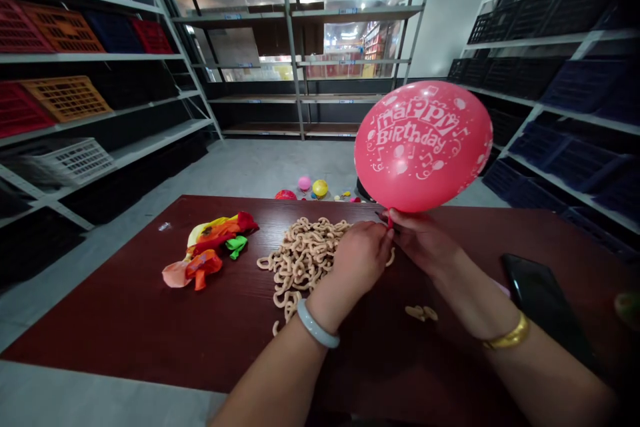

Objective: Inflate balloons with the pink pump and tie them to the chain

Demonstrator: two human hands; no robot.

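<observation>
An inflated red balloon (425,153) printed with "Happy Birthday" stands upright above the table, its neck pointing down. My left hand (363,250) is closed, with its fingertips pinching the balloon's neck. From the other side my right hand (420,233) also grips the neck, just below the round body. A thin dark tip shows by the right fingers; I cannot make out what it is. Behind and left of my left hand lies a heap of beige curled snack-like pieces (305,253). Several uninflated balloons (205,247), red, orange, yellow, peach and green, lie at the left.
The dark brown table (125,320) carries a black phone-like slab (540,293) at the right and a few beige pieces (421,313) near my right wrist. Inflated balloons (320,188) rest on the floor beyond. Shelves with crates (67,97) line the sides.
</observation>
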